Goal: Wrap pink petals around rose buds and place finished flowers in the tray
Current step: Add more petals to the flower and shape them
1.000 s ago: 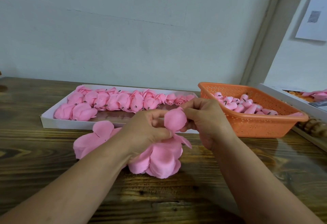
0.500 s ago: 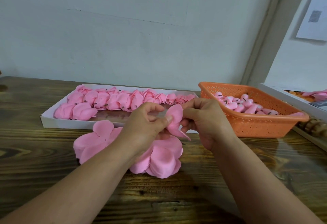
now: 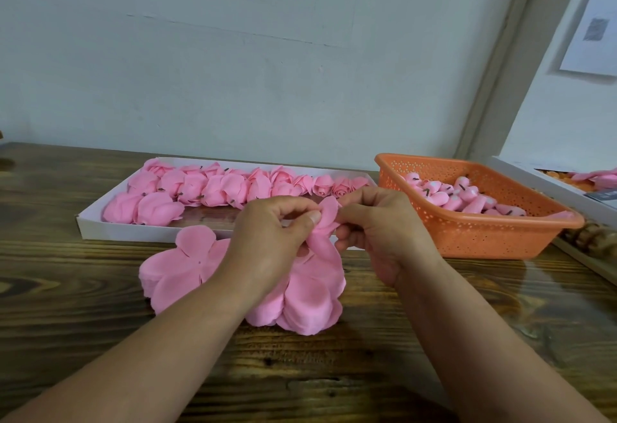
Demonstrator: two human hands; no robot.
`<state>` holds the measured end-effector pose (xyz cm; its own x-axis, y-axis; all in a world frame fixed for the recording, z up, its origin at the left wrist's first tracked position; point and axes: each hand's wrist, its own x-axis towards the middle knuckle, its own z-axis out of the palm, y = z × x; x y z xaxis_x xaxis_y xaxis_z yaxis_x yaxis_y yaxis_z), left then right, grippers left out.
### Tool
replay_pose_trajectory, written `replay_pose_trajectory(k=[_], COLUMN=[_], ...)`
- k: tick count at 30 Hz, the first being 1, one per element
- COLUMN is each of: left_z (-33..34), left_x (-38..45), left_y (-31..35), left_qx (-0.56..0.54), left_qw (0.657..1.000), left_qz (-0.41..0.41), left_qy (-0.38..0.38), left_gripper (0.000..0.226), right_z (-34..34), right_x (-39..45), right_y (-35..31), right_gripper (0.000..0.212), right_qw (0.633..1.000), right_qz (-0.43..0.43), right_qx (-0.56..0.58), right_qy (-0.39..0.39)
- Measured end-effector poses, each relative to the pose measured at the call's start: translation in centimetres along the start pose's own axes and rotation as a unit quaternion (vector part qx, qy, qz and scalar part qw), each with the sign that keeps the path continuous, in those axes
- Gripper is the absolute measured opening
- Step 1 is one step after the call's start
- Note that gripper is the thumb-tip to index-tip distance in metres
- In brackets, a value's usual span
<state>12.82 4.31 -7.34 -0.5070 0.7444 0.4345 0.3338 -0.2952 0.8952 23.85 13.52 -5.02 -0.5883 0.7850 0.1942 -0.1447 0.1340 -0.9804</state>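
Above the desk [image 3: 100, 289], your left hand [image 3: 267, 239] and right hand [image 3: 384, 232] both pinch one pink petal [image 3: 325, 222] in a closed grip, in front of the tray [image 3: 100, 225].

Hides much of the petal stack [image 3: 302, 302] under the left hand [image 3: 267, 242], and whatever sits inside the pinched petal piece [image 3: 325, 222] between both hands. Cuts off a second box [image 3: 551, 182] at the right edge. Too small to read: the wall paper [image 3: 594, 28].

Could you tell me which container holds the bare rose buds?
The orange basket on the right holds them; the white tray on the left holds the wrapped flowers.
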Motion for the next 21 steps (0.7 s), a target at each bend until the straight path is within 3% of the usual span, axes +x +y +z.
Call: replay_pose_trajectory(k=[8,17,21], left_z=[-0.01,-0.04,-0.33], left_x=[0.16,0.1,0.09], left_y=[-0.2,0.21,0.74], left_qx=[-0.073,-0.056,-0.165], left_qw=[0.994,0.99,0.957], left_qz=[-0.075,-0.084,-0.174], left_qy=[-0.038,-0.093,-0.161], left_gripper=[0.021,0.021,0.021], right_z=[-0.22,-0.07,-0.16], right_x=[-0.15,-0.52,-0.59], right_y=[-0.27,-0.56,-0.66], right_gripper=[0.024,0.02,0.014], right_qw=[1.0,0.997,0.998], right_qz=[-0.011,-0.051,-0.032], right_qx=[-0.016,-0.053,-0.038], right_qy=[-0.019,-0.019,-0.042])
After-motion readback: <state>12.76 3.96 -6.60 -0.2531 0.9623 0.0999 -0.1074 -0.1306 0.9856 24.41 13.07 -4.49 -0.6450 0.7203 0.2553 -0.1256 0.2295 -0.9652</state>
